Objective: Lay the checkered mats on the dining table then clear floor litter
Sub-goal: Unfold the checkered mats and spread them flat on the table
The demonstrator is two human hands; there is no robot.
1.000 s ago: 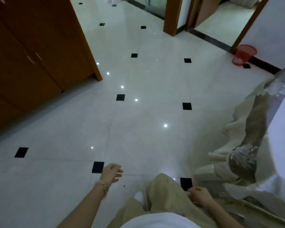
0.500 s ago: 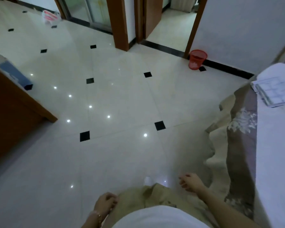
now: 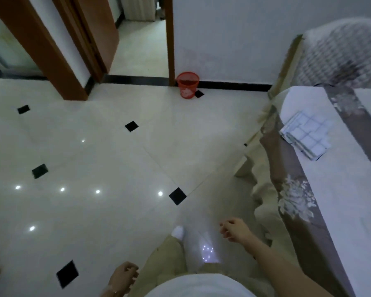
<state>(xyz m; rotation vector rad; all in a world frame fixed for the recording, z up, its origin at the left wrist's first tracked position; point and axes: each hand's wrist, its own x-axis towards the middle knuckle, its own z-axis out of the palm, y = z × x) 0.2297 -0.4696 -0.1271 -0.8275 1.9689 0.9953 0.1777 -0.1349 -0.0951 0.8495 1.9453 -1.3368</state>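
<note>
Dim, soft-focus view; ceiling-light glare on floor (image 3: 94,159)

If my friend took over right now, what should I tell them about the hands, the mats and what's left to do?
Left hand: loosely curled, holds nothing.
Right hand: loosely curled, holds nothing, beside the tablecloth's hanging edge.
Checkered mats: folded in a stack on the dining table, near its far end.
Done: no mat laid out yet.
Left: spread the mats, then clear litter from the floor. A red bin stands by the wall.
</note>
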